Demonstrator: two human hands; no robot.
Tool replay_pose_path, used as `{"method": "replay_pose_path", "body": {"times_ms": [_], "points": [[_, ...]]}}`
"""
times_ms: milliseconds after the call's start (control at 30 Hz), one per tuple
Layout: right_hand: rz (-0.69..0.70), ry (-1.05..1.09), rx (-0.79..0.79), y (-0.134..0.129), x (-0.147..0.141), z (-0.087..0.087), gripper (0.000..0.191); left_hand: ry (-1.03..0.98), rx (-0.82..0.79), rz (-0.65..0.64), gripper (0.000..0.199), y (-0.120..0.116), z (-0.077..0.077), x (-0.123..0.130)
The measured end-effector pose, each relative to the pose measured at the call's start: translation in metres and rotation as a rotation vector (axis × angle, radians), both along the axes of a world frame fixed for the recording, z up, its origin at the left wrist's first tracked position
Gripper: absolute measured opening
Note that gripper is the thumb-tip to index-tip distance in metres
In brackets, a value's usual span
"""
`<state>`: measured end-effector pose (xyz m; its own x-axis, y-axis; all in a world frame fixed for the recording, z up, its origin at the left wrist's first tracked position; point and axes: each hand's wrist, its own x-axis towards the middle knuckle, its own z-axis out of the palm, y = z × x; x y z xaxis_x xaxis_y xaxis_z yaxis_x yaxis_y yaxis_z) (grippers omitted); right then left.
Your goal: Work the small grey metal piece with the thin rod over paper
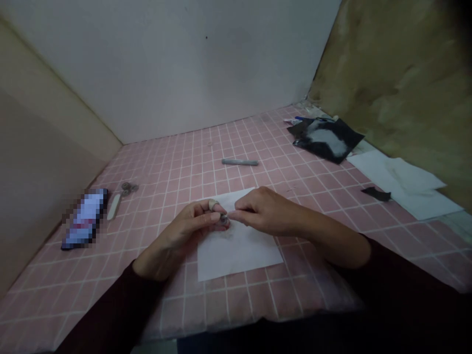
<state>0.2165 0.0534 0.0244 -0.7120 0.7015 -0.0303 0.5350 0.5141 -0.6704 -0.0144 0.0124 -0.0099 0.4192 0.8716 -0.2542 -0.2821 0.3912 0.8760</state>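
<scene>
Over a white paper sheet (239, 255), my left hand (197, 220) pinches a small grey ring-like piece (223, 220) between thumb and fingers. One of its fingers wears a beige wrap (213, 204). My right hand (258, 209) is closed, thumb against curled fingers, with its tips at the right side of the grey piece. Whatever those fingertips grip is too small to make out. Some faint specks lie on the paper beneath the hands.
A grey rod (239, 162) lies beyond the paper on the pink checked cloth (165, 172). Left are a phone (85, 219), a pale flat stick (114, 206) and small grey rings (129, 187). Right are black sheets (328, 140), a dark scrap (376, 193) and white papers (405, 184). Walls border the table.
</scene>
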Motion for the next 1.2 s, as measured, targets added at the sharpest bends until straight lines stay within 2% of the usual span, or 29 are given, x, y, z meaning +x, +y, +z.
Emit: {"method": "replay_pose_path", "body": {"times_ms": [167,333,500,667,800,967,1200], "points": [[0.030,0.027,-0.038,-0.0004,0.0024,0.0033,0.044,-0.002,-0.022,-0.028,0.020,-0.0001,0.0004,0.0012],[0.087,0.042,-0.010,-0.0012,0.0019,0.0028,0.043,0.029,-0.044,-0.121,0.022,0.0002,0.0025,0.0015],[0.076,0.060,-0.045,0.0015,0.0058,0.0030,0.043,0.018,-0.066,-0.092,0.023,0.0010,0.0035,0.0011],[0.111,0.055,-0.026,0.0008,0.0050,0.0039,0.045,0.052,-0.094,-0.146,0.026,0.0010,0.0053,0.0023],[0.097,0.074,-0.077,0.0030,0.0100,0.0045,0.042,0.007,-0.078,-0.103,0.024,0.0003,0.0049,0.0028],[0.114,0.036,-0.100,0.0009,0.0022,0.0001,0.040,0.013,-0.046,-0.124,0.020,0.0001,0.0014,0.0023],[0.032,-0.010,-0.230,0.0034,0.0016,0.0019,0.038,0.003,-0.013,-0.053,0.021,-0.0009,-0.0013,0.0003]]}}
